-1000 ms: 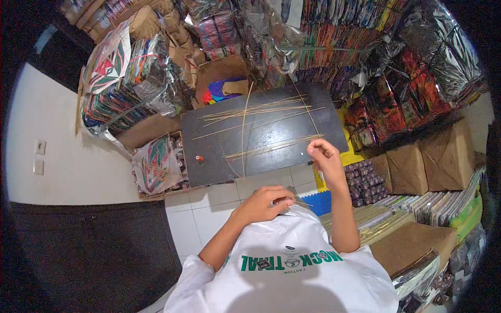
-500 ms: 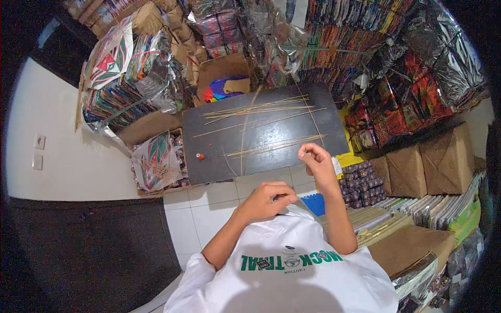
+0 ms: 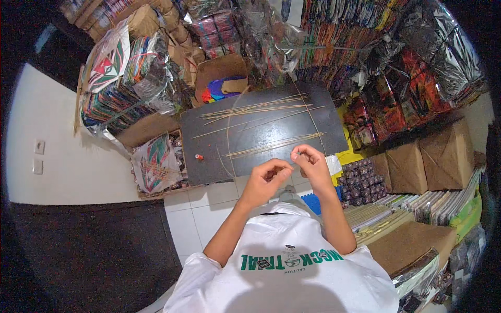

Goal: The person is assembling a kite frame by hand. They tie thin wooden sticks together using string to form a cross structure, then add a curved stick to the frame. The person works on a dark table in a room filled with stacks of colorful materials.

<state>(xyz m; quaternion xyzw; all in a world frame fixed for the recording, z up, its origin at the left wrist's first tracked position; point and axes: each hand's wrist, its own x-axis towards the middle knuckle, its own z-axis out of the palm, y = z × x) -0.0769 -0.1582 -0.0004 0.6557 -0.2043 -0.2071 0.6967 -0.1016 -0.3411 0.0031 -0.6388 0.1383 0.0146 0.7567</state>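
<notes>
My left hand [image 3: 267, 180] and my right hand [image 3: 312, 166] are raised close together at the near edge of a dark table [image 3: 271, 122]. Thumb and fingers of each are pinched; anything between them is too fine to make out. Several thin bamboo sticks [image 3: 255, 108] lie across the far part of the table, with another bundle of sticks [image 3: 274, 145] nearer my hands. Two thin curved strips arc over the tabletop, one at the left [image 3: 228, 125] and one at the right [image 3: 314, 124]; whether they reach my hands I cannot tell. A small red spool [image 3: 199, 156] stands at the table's left.
Beyond the table rise plastic-wrapped stacks of colourful sheets [image 3: 334, 52]. An open cardboard box [image 3: 222, 68] sits behind it. On the left is a box with a patterned kite-like sheet [image 3: 155, 161]. Brown paper parcels [image 3: 443, 156] and small dark packs [image 3: 361, 182] line the right side.
My left hand has risen and moved forward, toward my right hand. My right hand has shifted slightly left and down. The left curved strip has swung and bows more to the left.
</notes>
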